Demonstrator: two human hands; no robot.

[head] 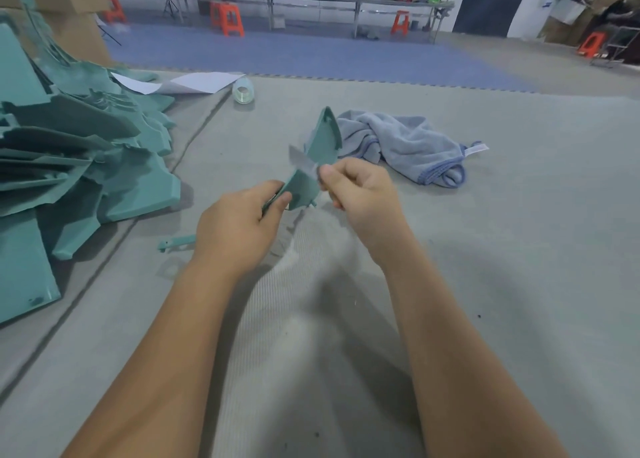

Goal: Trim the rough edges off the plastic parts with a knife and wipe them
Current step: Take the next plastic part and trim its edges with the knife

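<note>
Grey mat (519, 249), blue floor (311, 55), orange stools (227, 19) beyond

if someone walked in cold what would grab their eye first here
Dead centre, the left hand grips a teal plastic part while the right hand pinches a thin blade against its edge. To the left rises a big heap of matching teal parts, and just behind the hands a blue-grey towel lies crumpled on the grey mat.

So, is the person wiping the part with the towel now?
No, the blue towel lies untouched on the floor behind both hands.
</note>
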